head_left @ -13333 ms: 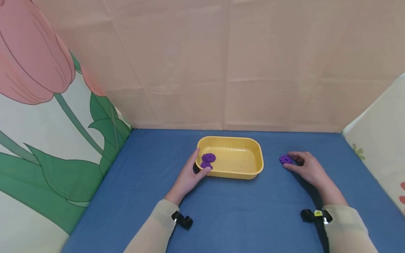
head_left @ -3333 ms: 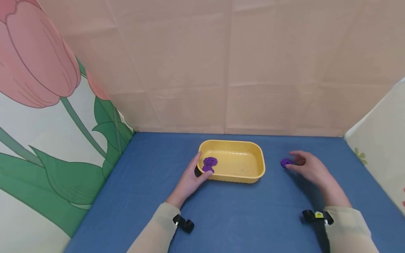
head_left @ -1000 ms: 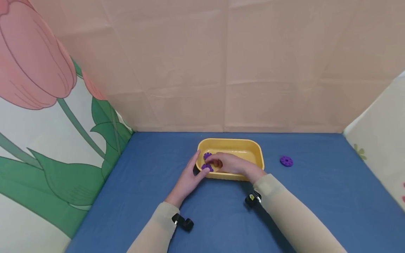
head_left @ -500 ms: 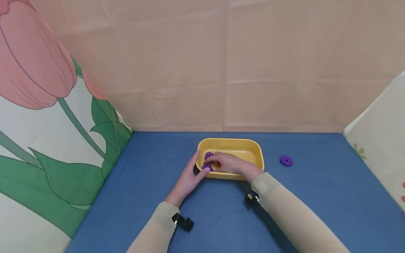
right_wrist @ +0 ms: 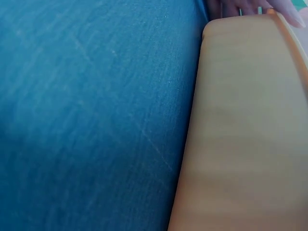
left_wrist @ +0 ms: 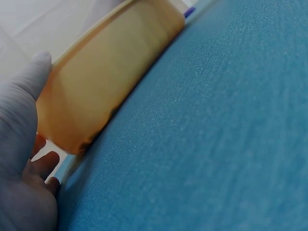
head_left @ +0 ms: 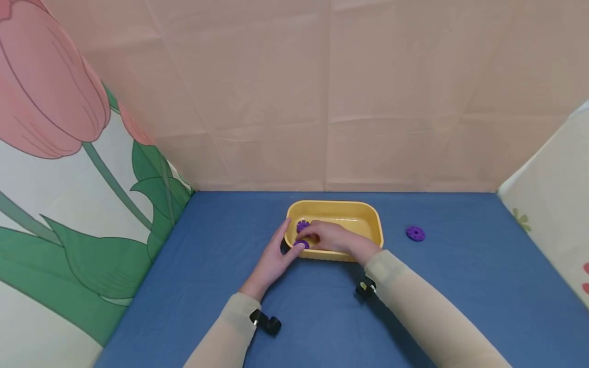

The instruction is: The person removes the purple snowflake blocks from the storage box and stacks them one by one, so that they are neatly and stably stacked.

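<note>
A yellow plastic tray (head_left: 340, 204) stands on the blue table. My left hand (head_left: 272, 255) holds its left end, thumb over the front rim and fingers along the end wall; the left wrist view shows this thumb (left_wrist: 36, 74) at the rim. Inside the tray's left end are two small purple notched discs. The far disc (head_left: 302, 225) lies just beyond my right hand (head_left: 329, 237). That hand reaches into the tray with curled fingers around the near disc (head_left: 301, 245), which is partly hidden by the fingers and left thumb. A third purple disc (head_left: 416, 233) lies flat on the table.
The blue cloth (head_left: 322, 312) covers the table up to a beige backdrop (head_left: 322, 102). A panel with painted tulips (head_left: 50, 92) rises on the left, and a pale panel (head_left: 552, 194) borders the right side.
My right hand has left the disc on the table's right side and reached left into the tray. The far disc in the tray has shifted back slightly. My left hand has stayed on the tray.
</note>
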Demonstrator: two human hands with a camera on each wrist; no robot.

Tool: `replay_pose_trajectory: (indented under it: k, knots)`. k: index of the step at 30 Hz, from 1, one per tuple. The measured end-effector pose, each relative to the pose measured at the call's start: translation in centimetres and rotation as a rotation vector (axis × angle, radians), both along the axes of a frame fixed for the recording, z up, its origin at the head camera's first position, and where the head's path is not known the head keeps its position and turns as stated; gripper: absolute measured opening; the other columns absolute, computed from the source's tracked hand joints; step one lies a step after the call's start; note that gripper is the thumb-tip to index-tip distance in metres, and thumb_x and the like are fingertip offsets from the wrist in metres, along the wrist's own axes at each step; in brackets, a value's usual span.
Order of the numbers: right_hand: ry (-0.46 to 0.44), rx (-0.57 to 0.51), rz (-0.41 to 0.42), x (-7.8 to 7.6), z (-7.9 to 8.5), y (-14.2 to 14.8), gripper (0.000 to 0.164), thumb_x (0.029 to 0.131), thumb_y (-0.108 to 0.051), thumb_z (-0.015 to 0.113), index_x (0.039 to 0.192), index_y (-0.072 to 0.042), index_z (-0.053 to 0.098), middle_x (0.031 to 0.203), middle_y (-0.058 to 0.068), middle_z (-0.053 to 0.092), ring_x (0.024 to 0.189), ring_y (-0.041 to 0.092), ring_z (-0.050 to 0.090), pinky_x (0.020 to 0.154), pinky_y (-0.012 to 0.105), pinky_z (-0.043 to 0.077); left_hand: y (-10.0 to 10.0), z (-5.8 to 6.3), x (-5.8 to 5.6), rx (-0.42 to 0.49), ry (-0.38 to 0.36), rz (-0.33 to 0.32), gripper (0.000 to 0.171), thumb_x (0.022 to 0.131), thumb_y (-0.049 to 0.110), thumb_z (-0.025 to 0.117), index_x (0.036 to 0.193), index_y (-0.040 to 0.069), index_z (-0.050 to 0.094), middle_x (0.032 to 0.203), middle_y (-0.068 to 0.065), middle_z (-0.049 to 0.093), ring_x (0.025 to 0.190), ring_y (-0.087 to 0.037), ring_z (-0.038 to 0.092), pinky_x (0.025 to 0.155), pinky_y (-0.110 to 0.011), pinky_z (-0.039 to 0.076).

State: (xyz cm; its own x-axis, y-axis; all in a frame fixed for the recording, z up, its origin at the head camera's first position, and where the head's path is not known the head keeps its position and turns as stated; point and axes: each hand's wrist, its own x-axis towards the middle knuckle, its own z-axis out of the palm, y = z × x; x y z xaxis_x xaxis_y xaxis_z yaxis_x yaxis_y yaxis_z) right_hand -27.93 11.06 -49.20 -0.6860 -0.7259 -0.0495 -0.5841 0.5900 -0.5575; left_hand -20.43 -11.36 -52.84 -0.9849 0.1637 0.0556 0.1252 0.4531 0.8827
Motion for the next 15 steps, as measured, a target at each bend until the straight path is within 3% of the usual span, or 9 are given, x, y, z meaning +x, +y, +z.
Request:
replay_pose_trajectory:
  k: [7, 15]
  knots:
    - [-0.005, -0.001, -0.041, 0.21, -0.01, -0.11, 0.035, 0.102, -0.02, 0.083, 0.137, -0.022, 0.079, 0.113, -0.003, 0.068, 0.1, 0.018, 0.06, 0.092, 0.038, 0.053, -0.04, 0.05, 0.01, 0.005, 0.006, 0.0, 0.086, 0.107, 0.048, 0.074, 0.177, 0.034, 0.026, 0.181, -0.003, 0.028, 0.166, -0.031, 0.025, 0.131, -0.064, 0.023]
    - [0.016, 0.01, -0.061, 0.21, 0.07, -0.05, 0.035, 0.103, -0.023, 0.083, 0.137, -0.018, 0.077, 0.106, -0.001, 0.066, 0.095, 0.018, 0.059, 0.088, 0.037, 0.053, 0.06, -0.06, 0.07, 0.01, -0.007, -0.003, 0.086, 0.108, 0.045, 0.074, 0.177, 0.037, 0.024, 0.181, -0.001, 0.027, 0.167, -0.029, 0.024, 0.132, -0.063, 0.023]
